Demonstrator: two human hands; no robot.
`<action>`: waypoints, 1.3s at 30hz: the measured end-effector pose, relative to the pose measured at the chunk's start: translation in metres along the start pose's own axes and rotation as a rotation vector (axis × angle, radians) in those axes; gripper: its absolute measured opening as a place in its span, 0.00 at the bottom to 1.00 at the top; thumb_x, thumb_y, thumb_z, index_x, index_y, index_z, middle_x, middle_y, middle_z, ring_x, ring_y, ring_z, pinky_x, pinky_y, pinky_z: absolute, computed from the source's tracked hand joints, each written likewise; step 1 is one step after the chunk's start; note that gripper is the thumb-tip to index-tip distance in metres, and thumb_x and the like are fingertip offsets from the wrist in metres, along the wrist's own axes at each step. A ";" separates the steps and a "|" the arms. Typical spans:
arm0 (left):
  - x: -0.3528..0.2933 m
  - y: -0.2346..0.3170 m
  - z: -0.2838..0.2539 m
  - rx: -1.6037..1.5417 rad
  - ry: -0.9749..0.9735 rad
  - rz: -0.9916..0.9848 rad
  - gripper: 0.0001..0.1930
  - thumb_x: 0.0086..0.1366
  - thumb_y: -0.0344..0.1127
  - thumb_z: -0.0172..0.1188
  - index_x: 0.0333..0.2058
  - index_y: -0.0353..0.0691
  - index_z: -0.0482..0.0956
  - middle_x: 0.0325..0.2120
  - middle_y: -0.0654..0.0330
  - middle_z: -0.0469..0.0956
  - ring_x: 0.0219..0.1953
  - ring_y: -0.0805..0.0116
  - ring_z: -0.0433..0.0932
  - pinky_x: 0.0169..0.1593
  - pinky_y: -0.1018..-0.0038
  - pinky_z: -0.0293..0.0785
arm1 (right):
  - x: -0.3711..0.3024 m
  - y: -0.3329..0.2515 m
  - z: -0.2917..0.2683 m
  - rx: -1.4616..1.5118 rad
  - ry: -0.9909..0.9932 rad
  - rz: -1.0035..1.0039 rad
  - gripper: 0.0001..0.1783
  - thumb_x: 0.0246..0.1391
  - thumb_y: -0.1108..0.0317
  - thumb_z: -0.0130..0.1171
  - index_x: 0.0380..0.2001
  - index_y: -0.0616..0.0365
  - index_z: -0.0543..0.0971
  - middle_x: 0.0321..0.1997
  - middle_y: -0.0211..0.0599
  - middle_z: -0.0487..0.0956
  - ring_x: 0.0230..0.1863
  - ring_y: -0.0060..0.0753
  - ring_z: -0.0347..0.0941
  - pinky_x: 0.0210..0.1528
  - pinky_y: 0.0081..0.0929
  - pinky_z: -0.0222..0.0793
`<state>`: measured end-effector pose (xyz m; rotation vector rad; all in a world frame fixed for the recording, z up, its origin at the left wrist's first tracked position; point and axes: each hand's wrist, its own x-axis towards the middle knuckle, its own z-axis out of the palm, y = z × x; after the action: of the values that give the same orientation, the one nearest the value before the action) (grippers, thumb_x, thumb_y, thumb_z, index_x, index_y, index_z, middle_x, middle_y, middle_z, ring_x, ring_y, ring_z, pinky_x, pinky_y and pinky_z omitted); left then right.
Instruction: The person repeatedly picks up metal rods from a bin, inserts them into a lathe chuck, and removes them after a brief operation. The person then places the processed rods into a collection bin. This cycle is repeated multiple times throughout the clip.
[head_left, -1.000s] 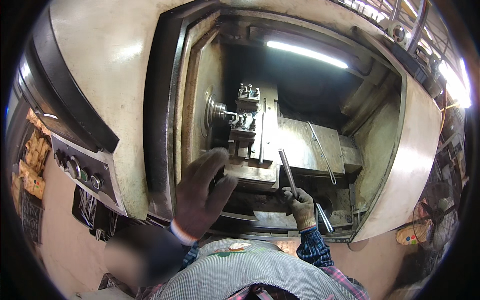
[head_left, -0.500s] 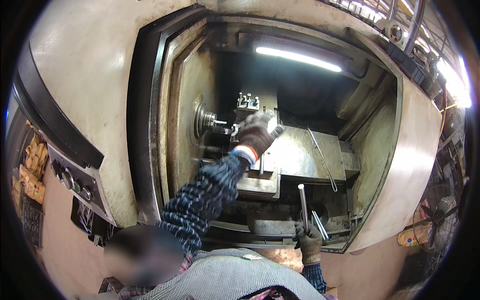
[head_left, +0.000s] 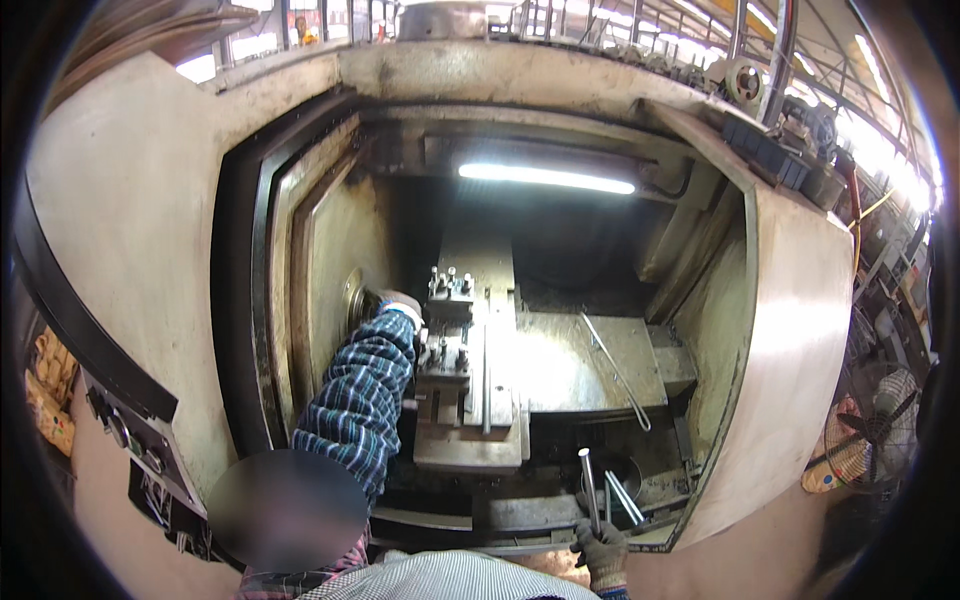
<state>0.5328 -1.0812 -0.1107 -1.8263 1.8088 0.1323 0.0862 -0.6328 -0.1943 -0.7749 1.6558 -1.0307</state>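
My left hand (head_left: 399,298), in a dark glove with a pale cuff, reaches to the round spindle chuck (head_left: 356,298) on the machine's left inner wall. Its fingers are hidden, and the short bright piece seen in the chuck earlier does not show. Just right of it stands the tool post (head_left: 443,362), with several upright bolts. Low on the right, my gloved right hand (head_left: 601,550) is closed round a metal rod (head_left: 589,485), which points upward. Beside this rod, more shiny rods (head_left: 625,498) lean at the machine's front edge.
A long hooked rod (head_left: 616,372) lies across the metal slide cover (head_left: 560,385). A lit tube lamp (head_left: 546,179) hangs at the back. The sliding door (head_left: 790,350) stands at right, with a fan (head_left: 876,425) beyond. A control panel (head_left: 125,425) is at lower left.
My left hand has moved left from above the tool post to the chuck. My right hand still holds the rod upright. The whole view has shifted, showing more of the workshop behind.
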 end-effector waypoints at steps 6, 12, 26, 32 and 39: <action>0.021 0.074 -0.025 -0.087 0.266 0.547 0.21 0.69 0.50 0.53 0.52 0.48 0.84 0.48 0.54 0.86 0.52 0.51 0.84 0.55 0.54 0.79 | 0.036 0.019 0.006 -0.048 -0.172 0.060 0.22 0.62 0.54 0.71 0.56 0.50 0.84 0.28 0.33 0.85 0.21 0.22 0.75 0.19 0.26 0.70; -0.079 0.134 -0.093 -0.593 0.652 0.619 0.12 0.73 0.43 0.55 0.48 0.47 0.82 0.39 0.53 0.85 0.41 0.50 0.85 0.44 0.55 0.80 | 0.026 -0.083 0.044 -0.237 -0.050 -0.104 0.20 0.62 0.52 0.71 0.35 0.62 0.84 0.20 0.34 0.82 0.14 0.23 0.74 0.15 0.25 0.69; -0.443 -0.021 0.032 -2.007 1.133 0.273 0.22 0.77 0.55 0.53 0.53 0.41 0.71 0.20 0.65 0.71 0.12 0.71 0.64 0.17 0.66 0.69 | 0.212 -0.209 0.198 -0.599 -0.073 -1.033 0.18 0.55 0.51 0.74 0.42 0.49 0.88 0.33 0.38 0.88 0.34 0.38 0.86 0.38 0.35 0.81; -0.534 -0.068 0.084 -1.915 1.478 0.109 0.26 0.80 0.39 0.54 0.71 0.40 0.65 0.24 0.67 0.70 0.11 0.84 0.57 0.12 0.81 0.57 | 0.237 -0.266 0.282 -1.077 -0.140 -1.189 0.16 0.55 0.51 0.72 0.39 0.48 0.85 0.36 0.43 0.87 0.41 0.49 0.85 0.45 0.42 0.80; -0.504 -0.105 0.097 -1.534 1.806 -0.764 0.22 0.79 0.38 0.56 0.65 0.33 0.74 0.49 0.61 0.83 0.45 0.75 0.79 0.45 0.79 0.75 | 0.233 -0.286 0.294 -1.186 -0.260 -1.109 0.14 0.57 0.52 0.69 0.43 0.44 0.88 0.41 0.41 0.88 0.45 0.48 0.85 0.48 0.43 0.81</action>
<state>0.6195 -0.5954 0.0650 -4.5508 1.3501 -1.0412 0.3012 -1.0350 -0.0735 -2.6634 1.4558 -0.4220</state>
